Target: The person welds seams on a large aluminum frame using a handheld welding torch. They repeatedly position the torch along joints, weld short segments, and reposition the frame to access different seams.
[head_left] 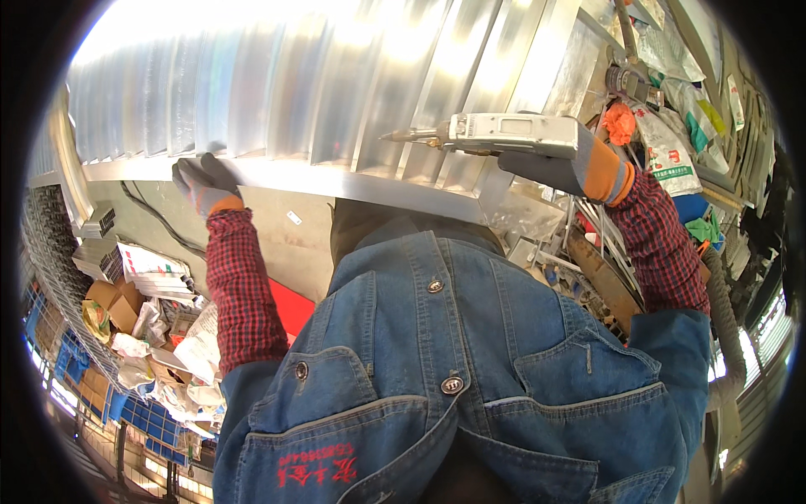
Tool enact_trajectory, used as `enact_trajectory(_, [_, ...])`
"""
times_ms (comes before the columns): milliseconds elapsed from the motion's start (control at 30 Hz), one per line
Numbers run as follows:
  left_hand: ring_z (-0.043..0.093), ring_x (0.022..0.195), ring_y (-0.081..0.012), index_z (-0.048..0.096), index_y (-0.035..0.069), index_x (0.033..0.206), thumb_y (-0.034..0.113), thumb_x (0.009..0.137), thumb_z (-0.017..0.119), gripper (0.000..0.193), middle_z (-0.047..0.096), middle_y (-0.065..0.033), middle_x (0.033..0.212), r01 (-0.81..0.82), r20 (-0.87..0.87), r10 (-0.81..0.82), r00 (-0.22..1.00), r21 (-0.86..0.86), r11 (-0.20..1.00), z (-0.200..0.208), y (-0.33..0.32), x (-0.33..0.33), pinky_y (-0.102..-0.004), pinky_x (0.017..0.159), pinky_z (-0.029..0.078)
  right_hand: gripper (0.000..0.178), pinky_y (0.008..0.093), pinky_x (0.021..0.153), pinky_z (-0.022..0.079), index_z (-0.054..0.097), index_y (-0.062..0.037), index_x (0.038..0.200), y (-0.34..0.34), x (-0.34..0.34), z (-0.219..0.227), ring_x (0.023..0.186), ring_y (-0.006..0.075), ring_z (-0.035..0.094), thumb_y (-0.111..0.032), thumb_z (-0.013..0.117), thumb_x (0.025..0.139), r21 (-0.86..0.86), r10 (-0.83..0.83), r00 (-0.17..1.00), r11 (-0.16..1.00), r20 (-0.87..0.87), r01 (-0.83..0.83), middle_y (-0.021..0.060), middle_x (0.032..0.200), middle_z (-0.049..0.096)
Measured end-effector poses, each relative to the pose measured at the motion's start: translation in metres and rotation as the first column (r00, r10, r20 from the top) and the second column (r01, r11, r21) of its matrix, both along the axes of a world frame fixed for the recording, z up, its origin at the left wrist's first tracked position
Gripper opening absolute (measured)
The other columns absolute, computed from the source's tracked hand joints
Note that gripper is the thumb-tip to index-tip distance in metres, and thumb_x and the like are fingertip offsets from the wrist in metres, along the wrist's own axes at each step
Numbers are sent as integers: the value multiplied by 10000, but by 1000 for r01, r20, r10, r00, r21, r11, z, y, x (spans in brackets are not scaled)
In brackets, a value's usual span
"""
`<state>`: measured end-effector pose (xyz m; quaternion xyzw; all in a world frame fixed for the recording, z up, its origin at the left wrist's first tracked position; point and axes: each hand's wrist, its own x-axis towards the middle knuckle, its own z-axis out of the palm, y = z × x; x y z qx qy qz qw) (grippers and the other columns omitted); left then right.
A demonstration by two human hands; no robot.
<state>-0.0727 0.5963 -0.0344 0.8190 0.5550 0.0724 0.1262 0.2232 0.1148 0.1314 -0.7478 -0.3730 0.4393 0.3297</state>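
My right hand (575, 168), in a grey and orange glove, is closed round a silver handheld power tool (508, 128). Its slim pointed tip (401, 135) points left and hangs over a ribbed metal panel (290, 109); from this angle I cannot tell whether it touches. My left hand (206, 181), gloved alike, rests its outstretched fingers at the near edge of the panel's metal frame (294, 178), toward the left end. That hand holds nothing I can see. Strong glare hides the panel's far part.
Bags and an orange crumpled cloth (620, 123) lie to the right, with a grey hose (729, 323) lower down. At left are a cardboard box (117, 304), scraps and a wire mesh cage (71, 311). A black cable (159, 220) runs across the floor.
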Motion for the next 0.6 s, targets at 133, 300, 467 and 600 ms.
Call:
enact_trajectory(133, [571, 1448, -350, 456, 34, 1632, 413, 1142, 521, 623, 422, -185, 1708, 46, 14, -48, 999, 134, 990, -9, -10, 0, -411, 1178, 506, 415, 345, 933, 604, 703, 30, 1361, -20, -6, 23, 1041, 221, 759, -109, 818, 987, 75, -67, 998, 995, 19, 65, 127, 1165, 801])
enact_trajectory(300, [566, 1440, -264, 421, 91, 1662, 278, 1137, 578, 579, 539, -144, 1636, -2, 498, 65, 865, -126, 992, -29, -3, -7, -360, 1184, 483, 405, 358, 919, 609, 715, 15, 1353, -59, -18, 32, 1056, 222, 755, -125, 818, 988, 50, -153, 983, 988, 98, 149, 120, 1208, 791])
enact_trajectory(467, [548, 1478, -302, 439, 161, 1678, 454, 1155, 480, 600, 523, -146, 1660, -121, 387, 154, 909, -107, 987, -33, 1, -7, -406, 1209, 464, 360, 353, 907, 615, 728, 23, 1338, -97, -46, 36, 1050, 191, 746, -89, 792, 1002, 105, -120, 811, 992, 573, 73, 129, 1213, 787])
enact_trajectory(600, [538, 1484, -281, 417, 99, 1685, 424, 1140, 563, 651, 512, -149, 1670, -49, 708, 332, 624, -389, 920, -16, -8, 3, -380, 1226, 432, 306, 342, 837, 589, 739, 33, 1300, -119, -70, 48, 968, 145, 708, -84, 767, 1019, 73, -590, 783, 805, 196, 589, 91, 1135, 773])
